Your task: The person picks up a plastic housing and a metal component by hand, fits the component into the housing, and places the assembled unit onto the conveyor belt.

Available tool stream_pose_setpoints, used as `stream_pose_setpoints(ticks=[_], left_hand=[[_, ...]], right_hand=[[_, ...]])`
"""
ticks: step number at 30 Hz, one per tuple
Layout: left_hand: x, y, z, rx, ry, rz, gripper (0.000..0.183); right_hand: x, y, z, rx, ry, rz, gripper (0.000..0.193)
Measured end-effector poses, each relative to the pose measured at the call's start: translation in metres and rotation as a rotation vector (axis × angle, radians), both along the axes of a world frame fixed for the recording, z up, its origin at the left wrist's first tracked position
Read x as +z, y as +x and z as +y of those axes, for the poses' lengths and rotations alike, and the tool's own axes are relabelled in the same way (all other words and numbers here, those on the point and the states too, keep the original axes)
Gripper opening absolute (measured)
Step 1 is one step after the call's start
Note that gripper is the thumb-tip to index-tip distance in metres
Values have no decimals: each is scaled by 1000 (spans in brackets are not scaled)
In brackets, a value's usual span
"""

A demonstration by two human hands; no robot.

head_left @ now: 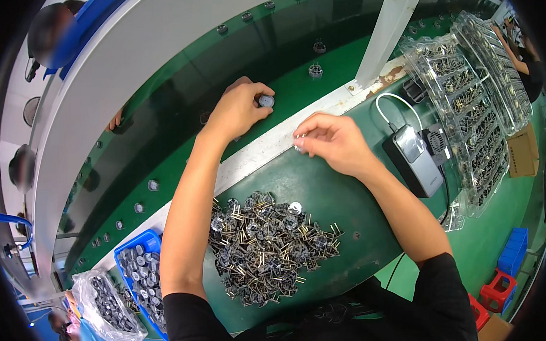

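Over the green conveyor belt [345,42], my left hand [236,111] is closed on a small round grey cap [265,101], gripped between thumb and fingers. My right hand [338,143] is to its right, above the white metal rail [255,154] and the table edge. Its thumb and fingertips pinch a small piece with shiny metal ends [298,142], mostly hidden by the fingers. Between my forearms, a heap of black plug parts with brass pins [263,249] lies on the green table [360,205].
A blue bin [121,258] of grey caps and a clear bag [85,296] of dark parts stand left. Clear trays [471,106] of pinned parts are stacked right, near a power bank [415,161] with cables. A white post [382,44] rises beside the belt; parts sit along it.
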State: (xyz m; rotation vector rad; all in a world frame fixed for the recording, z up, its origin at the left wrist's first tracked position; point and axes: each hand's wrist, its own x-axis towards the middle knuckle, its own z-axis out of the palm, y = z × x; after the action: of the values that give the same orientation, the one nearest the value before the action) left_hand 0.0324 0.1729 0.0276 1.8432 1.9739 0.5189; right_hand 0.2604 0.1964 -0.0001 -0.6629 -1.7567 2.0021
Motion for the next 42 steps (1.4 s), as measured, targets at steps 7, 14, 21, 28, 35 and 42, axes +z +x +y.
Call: stream_pose_setpoints(ticks=[7,14,21,28,35,42], left_hand=[[26,47,-46,125,-6,-688,35],[26,66,-61,143,35,-620,33],[25,72,-66,157,38,-752,29],[28,41,-69,217,23,-822,25],[12,-68,-73,642,162,-223,24],[-21,-86,-77,729,107,-154,36]], right_hand=[[11,1,6,-434,549,134,8],[14,3,-5,-412,731,181,10],[10,0,-12,-422,788,187,9],[10,-6,-18,-361,737,166,15],[-7,-21,-40,40,807,-43,23],[-16,-30,-50,166,864,-66,17]])
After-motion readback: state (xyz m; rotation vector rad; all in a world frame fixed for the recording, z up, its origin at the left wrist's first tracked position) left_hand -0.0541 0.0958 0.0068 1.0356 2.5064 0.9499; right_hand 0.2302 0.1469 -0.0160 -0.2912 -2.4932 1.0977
